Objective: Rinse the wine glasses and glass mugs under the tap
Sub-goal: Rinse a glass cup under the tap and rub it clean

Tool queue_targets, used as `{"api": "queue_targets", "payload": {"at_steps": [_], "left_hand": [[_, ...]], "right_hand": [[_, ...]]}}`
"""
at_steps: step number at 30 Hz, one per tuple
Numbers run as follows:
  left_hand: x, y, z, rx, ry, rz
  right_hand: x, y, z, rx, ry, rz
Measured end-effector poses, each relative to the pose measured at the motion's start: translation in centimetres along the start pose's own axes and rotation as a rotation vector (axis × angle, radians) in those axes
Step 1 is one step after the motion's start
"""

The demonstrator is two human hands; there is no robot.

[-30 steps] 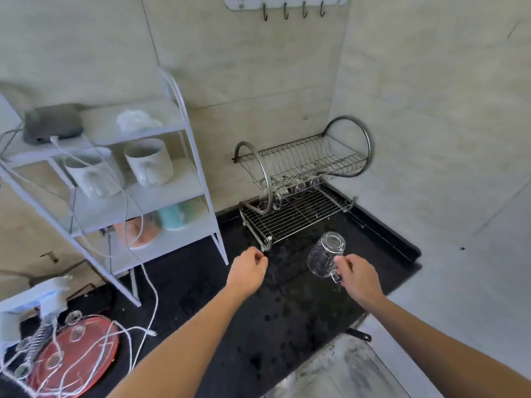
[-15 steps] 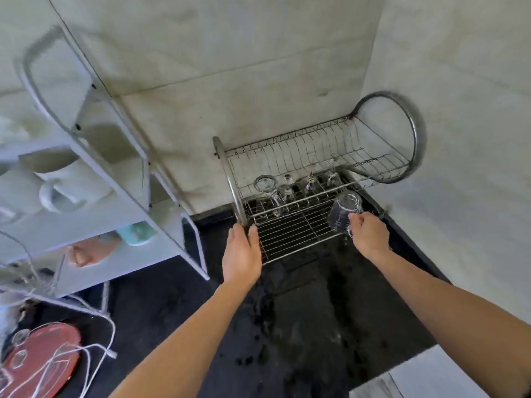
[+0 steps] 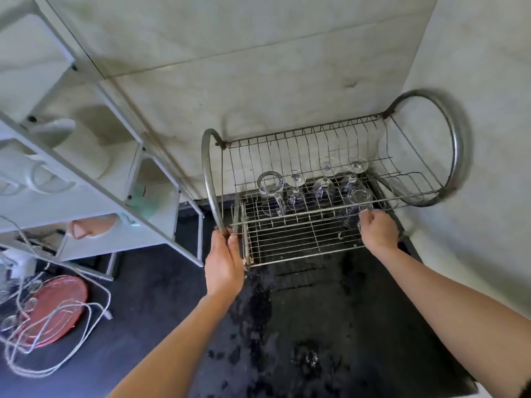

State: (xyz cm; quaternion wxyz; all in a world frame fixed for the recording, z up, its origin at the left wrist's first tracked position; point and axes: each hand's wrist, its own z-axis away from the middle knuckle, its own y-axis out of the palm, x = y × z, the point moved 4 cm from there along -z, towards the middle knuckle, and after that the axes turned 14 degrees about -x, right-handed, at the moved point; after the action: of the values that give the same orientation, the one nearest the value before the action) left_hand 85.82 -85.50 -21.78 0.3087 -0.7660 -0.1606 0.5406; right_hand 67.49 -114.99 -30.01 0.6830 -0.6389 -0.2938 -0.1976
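a clear glass mug (image 3: 357, 200) sits at the right end of the lower wire tier of the dish rack (image 3: 207, 179), under the front rail of the upper tier. the right hand (image 3: 378, 231) holds it from the near side, fingers curled at its handle. whether its mouth points up or down cannot be told through the wires. to its left on the same tier stand three wine glasses (image 3: 324, 187), upside down with their feet up, and further left a second glass mug (image 3: 270, 185). the left hand (image 3: 223, 264) grips the lower end of the rack's left hoop, fingers wrapped round the tube. the rack stands in the corner of a black bench (image 3: 316, 311), which is wet and spotted in front of it. on the left of the bench is a white shelf unit (image 3: 86, 179) with white mugs (image 3: 43, 179) on it. near its foot lies a red tray (image 3: 57, 305) with a loose white cable (image 3: 94, 314) across it.
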Motion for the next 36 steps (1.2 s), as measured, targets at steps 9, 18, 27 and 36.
{"api": "queue_targets", "payload": {"at_steps": [9,18,27,36], "left_hand": [[0.4,-2.3,0.5,0.031,0.031,-0.086],[11.8,-16.3,8.7,0.002,-0.137,-0.229],[27.7,-42.1,24.8,-0.326,-0.424,-0.465],[37.6,-59.0,39.5,-0.567,-0.745,-0.563]], "right_hand": [[3.0,-2.1,7.4,-0.046,-0.344,0.208],[10.3,5.1,27.6,0.375,-0.788,0.171],[18.0,9.8,59.4,0.711,-1.232,0.038],[22.6,10.3,85.8,0.987,-1.605,-0.102]]}}
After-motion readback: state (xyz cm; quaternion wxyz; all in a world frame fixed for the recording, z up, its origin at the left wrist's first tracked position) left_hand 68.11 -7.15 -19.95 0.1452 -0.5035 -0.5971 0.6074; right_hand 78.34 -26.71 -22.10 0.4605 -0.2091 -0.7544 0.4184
